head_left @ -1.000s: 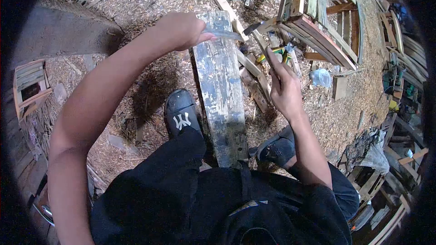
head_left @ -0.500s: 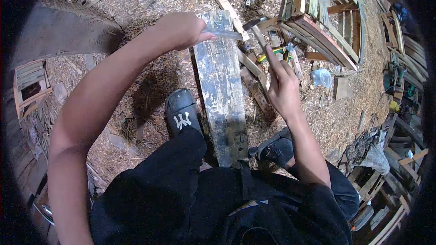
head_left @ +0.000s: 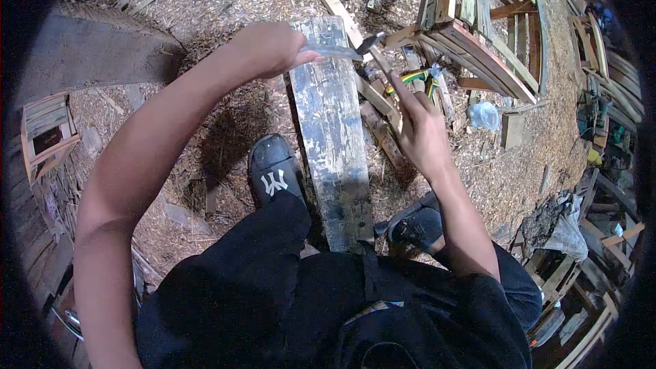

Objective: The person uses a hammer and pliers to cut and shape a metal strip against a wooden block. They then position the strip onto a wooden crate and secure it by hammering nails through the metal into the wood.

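My left hand (head_left: 277, 49) is closed on a flat, greyish strip (head_left: 335, 52), possibly metal, held across the far end of the plank (head_left: 333, 130). My right hand (head_left: 425, 133) is wrapped around the handle of a hammer (head_left: 380, 57), index finger along it; the head sits at the strip's free end, contact unclear. Yellow-green pliers (head_left: 414, 78) lie beyond.

Cool white light on the chip-strewn floor (head_left: 509, 171), brightest mid-frame, dark shadow patch left of the plank (head_left: 331, 119), plank's near end shaded, right edge dim, black clothing (head_left: 239, 290) low on detail, fisheye bend outward, 4 corners black, speckle noise.
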{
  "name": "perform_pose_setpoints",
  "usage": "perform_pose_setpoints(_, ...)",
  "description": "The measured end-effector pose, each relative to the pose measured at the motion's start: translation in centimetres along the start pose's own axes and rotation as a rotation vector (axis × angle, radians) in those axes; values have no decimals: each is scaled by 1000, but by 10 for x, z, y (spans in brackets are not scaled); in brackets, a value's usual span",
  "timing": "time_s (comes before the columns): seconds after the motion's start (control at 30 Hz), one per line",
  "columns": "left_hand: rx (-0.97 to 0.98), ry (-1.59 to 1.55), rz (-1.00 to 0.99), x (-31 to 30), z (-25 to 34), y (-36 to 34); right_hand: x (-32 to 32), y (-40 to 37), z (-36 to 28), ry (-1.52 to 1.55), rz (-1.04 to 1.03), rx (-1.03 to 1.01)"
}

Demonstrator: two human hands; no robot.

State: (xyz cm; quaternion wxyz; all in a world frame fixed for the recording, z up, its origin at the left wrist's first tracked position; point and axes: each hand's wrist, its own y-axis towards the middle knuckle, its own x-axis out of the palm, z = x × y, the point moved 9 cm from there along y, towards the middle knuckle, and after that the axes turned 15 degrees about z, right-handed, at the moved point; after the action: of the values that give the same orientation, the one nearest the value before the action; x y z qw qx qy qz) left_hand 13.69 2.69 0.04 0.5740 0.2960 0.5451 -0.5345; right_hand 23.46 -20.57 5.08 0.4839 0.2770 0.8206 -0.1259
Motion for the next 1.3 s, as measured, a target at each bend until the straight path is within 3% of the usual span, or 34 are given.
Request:
perform_pose_setpoints(0.17, 33, 26, 59, -3, 3, -3, -22, 2, -13, 96, 163, -7)
perform_pose_setpoints(0.27, 9, 37, -4, 0, 1, -4, -17, 4, -9, 88, 140, -28)
perform_pose_setpoints(0.43, 114, 104, 184, -4, 6, -10, -10, 5, -6, 119, 93, 33)
perform_pose_setpoints(0.53, 129, 76, 247, -6, 6, -16, -6, 3, -5, 129, 129, -33)
perform_pose_setpoints(0.73, 112, 82, 306, 2, 4, -19, -19, 5, -11, 240, 185, 98)
perform_pose_setpoints(0.87, 122, 82, 305, -1, 7, -20, -4, 5, -2, 115, 50, 21)
perform_pose_setpoints(1.07, 134, 108, 323, -4, 10, -22, -23, 6, -16, 205, 198, 30)
perform_pose_setpoints(1.17, 127, 122, 319, -6, 10, -21, -12, 1, -12, 114, 67, 5)
perform_pose_setpoints(1.3, 153, 185, 328, -9, 13, -20, -20, -1, -19, 98, 115, 8)
